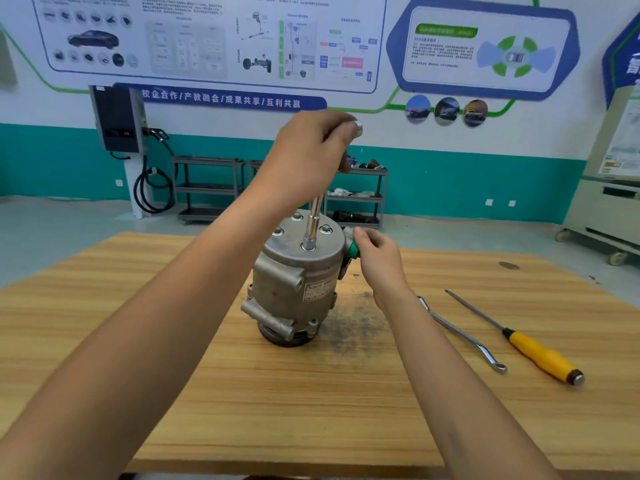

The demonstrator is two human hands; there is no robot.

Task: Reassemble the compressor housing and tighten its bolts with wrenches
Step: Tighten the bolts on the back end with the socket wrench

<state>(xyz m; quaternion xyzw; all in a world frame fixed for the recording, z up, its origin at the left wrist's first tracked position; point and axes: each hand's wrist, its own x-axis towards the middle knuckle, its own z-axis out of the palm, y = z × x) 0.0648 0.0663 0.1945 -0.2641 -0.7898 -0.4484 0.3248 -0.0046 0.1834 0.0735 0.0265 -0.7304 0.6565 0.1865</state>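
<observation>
One compressor (298, 282) standing upright on desk (311, 410), bolted end facing up, left hand (308, 157) gripping one vertical socket wrench (313, 220), right hand (377, 258) pinching green cap (353, 250), one spanner (460, 332), one screwdriver (519, 341) lying near right edge

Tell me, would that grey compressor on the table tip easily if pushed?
Probably not: the compressor looks like thick cast metal, likely heavy. It stands on a narrower round base, so a shove near the top might rock it; the right hand holds its side, perhaps steadying it.

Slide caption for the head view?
Left hand holds a chrome socket wrench on the grey metal compressor; right hand grips its side.
</observation>
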